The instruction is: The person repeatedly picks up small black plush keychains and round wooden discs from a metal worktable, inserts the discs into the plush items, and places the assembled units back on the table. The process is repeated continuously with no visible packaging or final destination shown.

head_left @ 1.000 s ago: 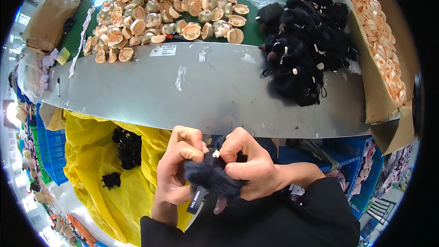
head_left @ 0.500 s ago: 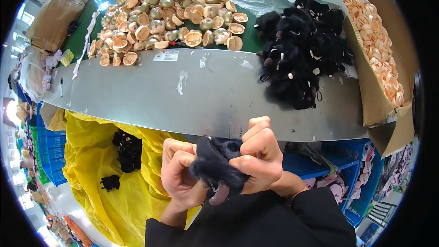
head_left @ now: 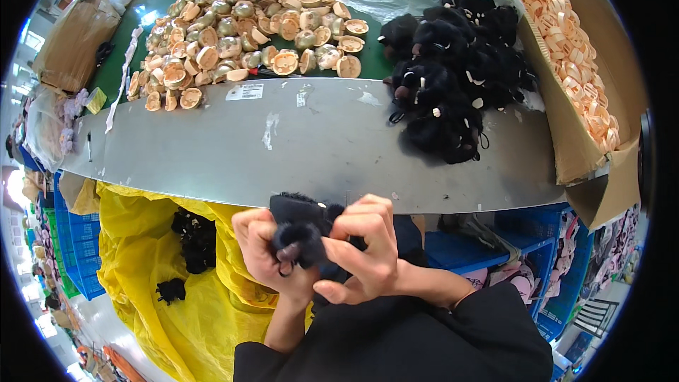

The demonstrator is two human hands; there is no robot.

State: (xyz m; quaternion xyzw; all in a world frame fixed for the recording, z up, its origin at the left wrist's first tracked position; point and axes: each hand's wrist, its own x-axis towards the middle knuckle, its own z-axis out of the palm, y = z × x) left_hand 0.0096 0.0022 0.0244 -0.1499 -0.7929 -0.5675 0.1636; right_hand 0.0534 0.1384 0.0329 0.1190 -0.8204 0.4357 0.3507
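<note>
A small black plush piece [head_left: 300, 230] with a brownish-pink patch and a thin loop is held in front of me, just off the table's near edge. My left hand [head_left: 263, 251] is closed around its left side. My right hand [head_left: 364, 244] pinches its right side with bent fingers and the thumb lower down. A pile of similar black plush pieces [head_left: 453, 78] lies on the right part of the metal table [head_left: 212, 145]. Some of them show small pale parts and loops.
Peach-coloured hollow plastic shells [head_left: 226, 28] are heaped at the back. A cardboard box [head_left: 583, 163] of peach plastic rings [head_left: 573, 56] stands at the right. A yellow bag [head_left: 148, 247] with black pieces hangs open below left. Blue crates [head_left: 460, 251] sit under the table.
Both hands have shifted slightly left and up with the plush piece, which has been turned in the grip. My right fingers have loosened from a fist into a pinch.
</note>
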